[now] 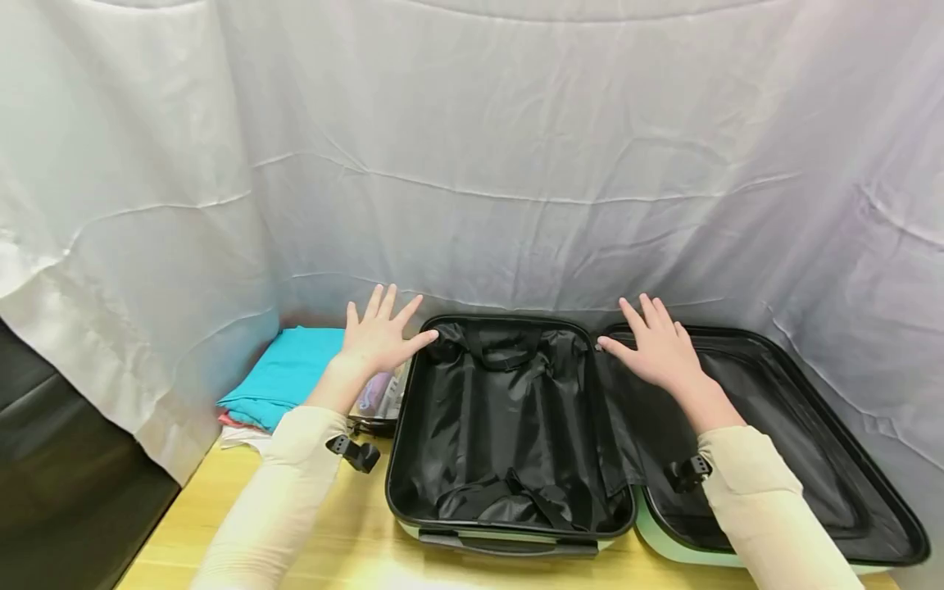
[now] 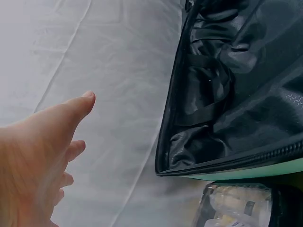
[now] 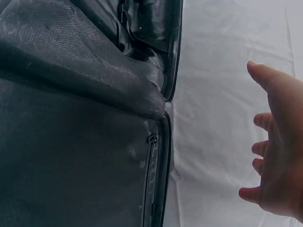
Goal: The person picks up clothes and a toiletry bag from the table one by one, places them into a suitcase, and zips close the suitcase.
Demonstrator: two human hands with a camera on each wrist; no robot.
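Note:
An open suitcase with a black lining lies on the table, its deeper half (image 1: pixel 509 426) in the middle and its lid half (image 1: pixel 767 434) to the right. Straps lie loose in the deeper half. My left hand (image 1: pixel 379 338) is spread over the back left corner of that half, holding nothing. My right hand (image 1: pixel 656 348) is spread too, above the back of the lid near the hinge side, with nothing in it. In the right wrist view a zipper pull (image 3: pixel 152 138) shows along the lid's rim.
Left of the suitcase lies a stack of folded cloth with a turquoise piece (image 1: pixel 295 369) on top. Between it and the suitcase sits a clear pouch (image 2: pixel 239 205) with items inside, partly behind my left arm. A grey curtain (image 1: pixel 501 164) hangs close behind the wooden table (image 1: pixel 347 524).

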